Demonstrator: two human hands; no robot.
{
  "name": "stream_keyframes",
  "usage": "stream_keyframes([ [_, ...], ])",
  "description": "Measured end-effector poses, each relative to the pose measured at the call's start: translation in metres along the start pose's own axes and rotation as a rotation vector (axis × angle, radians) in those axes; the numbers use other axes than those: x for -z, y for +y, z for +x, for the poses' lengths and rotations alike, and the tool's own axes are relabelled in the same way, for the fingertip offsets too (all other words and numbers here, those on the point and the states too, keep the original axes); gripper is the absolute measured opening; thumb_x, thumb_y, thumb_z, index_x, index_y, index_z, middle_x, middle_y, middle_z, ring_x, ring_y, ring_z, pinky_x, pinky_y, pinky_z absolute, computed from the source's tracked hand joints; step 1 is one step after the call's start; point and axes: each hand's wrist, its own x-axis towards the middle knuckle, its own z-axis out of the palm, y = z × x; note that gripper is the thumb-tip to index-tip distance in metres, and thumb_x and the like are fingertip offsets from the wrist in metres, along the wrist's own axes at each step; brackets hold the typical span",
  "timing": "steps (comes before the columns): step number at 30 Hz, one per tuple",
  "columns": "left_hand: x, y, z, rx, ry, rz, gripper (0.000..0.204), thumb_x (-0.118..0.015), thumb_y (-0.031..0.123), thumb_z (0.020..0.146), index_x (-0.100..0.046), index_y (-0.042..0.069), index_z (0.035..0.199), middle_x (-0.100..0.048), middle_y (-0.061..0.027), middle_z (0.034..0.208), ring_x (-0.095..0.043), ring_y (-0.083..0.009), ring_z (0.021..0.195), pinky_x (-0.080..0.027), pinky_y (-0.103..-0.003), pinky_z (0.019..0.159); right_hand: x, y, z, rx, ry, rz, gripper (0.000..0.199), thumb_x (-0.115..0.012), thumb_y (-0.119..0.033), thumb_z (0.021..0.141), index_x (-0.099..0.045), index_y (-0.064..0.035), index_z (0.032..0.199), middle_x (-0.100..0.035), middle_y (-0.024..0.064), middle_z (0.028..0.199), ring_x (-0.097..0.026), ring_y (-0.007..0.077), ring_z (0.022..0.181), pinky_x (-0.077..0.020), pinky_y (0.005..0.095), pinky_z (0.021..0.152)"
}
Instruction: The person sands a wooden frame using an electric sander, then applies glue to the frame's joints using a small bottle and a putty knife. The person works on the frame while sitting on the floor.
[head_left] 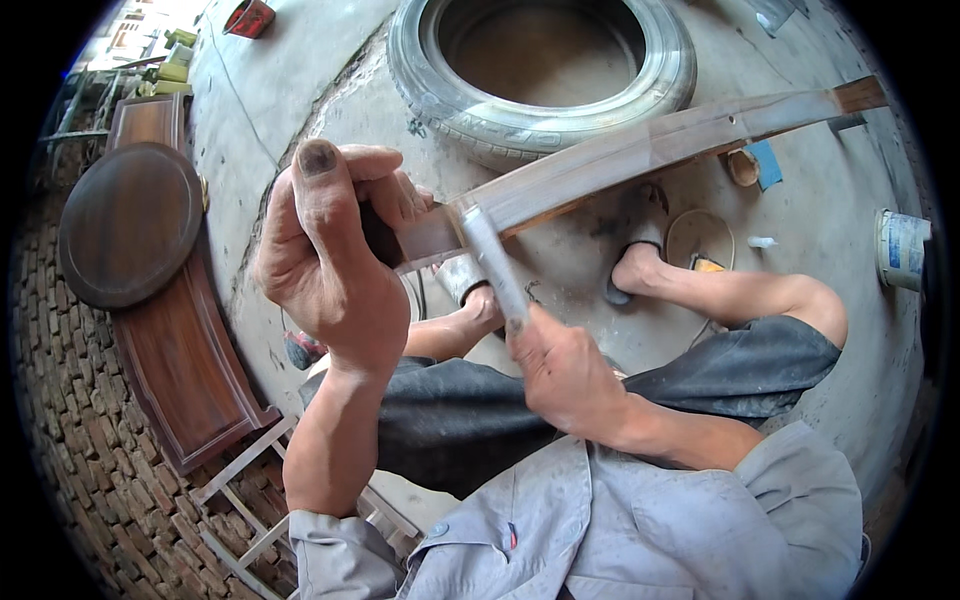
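Note:
A long, slightly curved wooden bar [640, 150] slants across the view, rising from the middle to the far right. My left hand [325, 245] is closed around its near, darker end, with the thumb raised along the side. In my right hand [572, 375] is a pale, narrow flat strip [496, 262], somewhat blurred, gripped at its lower end. The strip's upper end lies against the bar, just right of my left hand. I cannot make out what kind of tool the strip is. My legs are bent beneath the bar.
A large tyre [545, 125] lies on the concrete floor ahead. To the left, a dark round wooden disc [130, 225] rests on a long wooden panel [190, 355] by brickwork. A white bucket [903, 250], a small brown bowl [742, 168] and a blue sheet [768, 163] are at the right.

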Motion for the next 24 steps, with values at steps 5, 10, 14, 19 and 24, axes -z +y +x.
stream_keyframes([
  [5,0.001,-0.001,0.000,-0.016,0.004,0.048,0.036,-0.056,0.027,0.106,-0.067,-0.003,0.089,-0.051,-0.0056,0.065,-0.052,-0.0173,0.062,-0.051,-0.037,0.066,-0.013,0.006,0.055,0.355,0.092,-0.195,0.020,-0.049,-0.012,0.101,-0.048,0.0036,0.089,-0.058,0.0308,0.068,-0.060,0.0525,0.066,-0.0465,0.0574,0.058],
  [10,-0.001,-0.001,0.009,-0.004,-0.026,-0.018,0.035,-0.055,0.024,0.106,-0.067,-0.004,0.089,-0.050,-0.0056,0.066,-0.053,-0.0178,0.063,-0.053,-0.037,0.066,-0.002,0.059,-0.009,0.151,-0.041,-0.022,0.018,-0.052,-0.013,0.101,-0.054,0.0038,0.097,-0.057,0.0307,0.067,-0.063,0.0518,0.069,-0.0483,0.0552,0.059],
  [14,0.004,-0.022,0.023,-0.178,-0.146,-0.035,0.028,-0.058,0.020,0.103,-0.068,-0.005,0.098,-0.057,-0.0050,0.070,-0.059,-0.0145,0.067,-0.055,-0.032,0.066,-0.006,0.163,0.016,-0.214,0.071,0.013,0.027,-0.046,-0.026,0.106,-0.057,-0.0029,0.098,-0.062,0.0265,0.078,-0.065,0.0473,0.078,-0.0503,0.0507,0.067],
  [19,0.024,-0.022,0.017,-0.318,-0.230,0.411,0.046,-0.059,-0.021,0.084,-0.053,-0.006,0.127,-0.048,-0.0081,0.087,-0.056,-0.0184,0.080,-0.059,-0.039,0.082,-0.044,0.236,0.070,-0.216,0.118,0.017,0.027,-0.046,-0.026,0.108,-0.057,-0.0027,0.100,-0.062,0.0205,0.080,-0.065,0.0363,0.072,-0.0511,0.0462,0.068],
  [24,0.035,-0.018,0.026,-0.409,-0.386,0.506,0.038,-0.056,-0.016,0.091,-0.052,-0.004,0.127,-0.043,-0.0063,0.089,-0.052,-0.0186,0.083,-0.057,-0.041,0.085,-0.078,0.256,0.081,-0.188,0.154,-0.079,0.027,-0.047,-0.025,0.107,-0.057,-0.0020,0.097,-0.064,0.0236,0.084,-0.064,0.0458,0.080,-0.0501,0.0505,0.071],
])
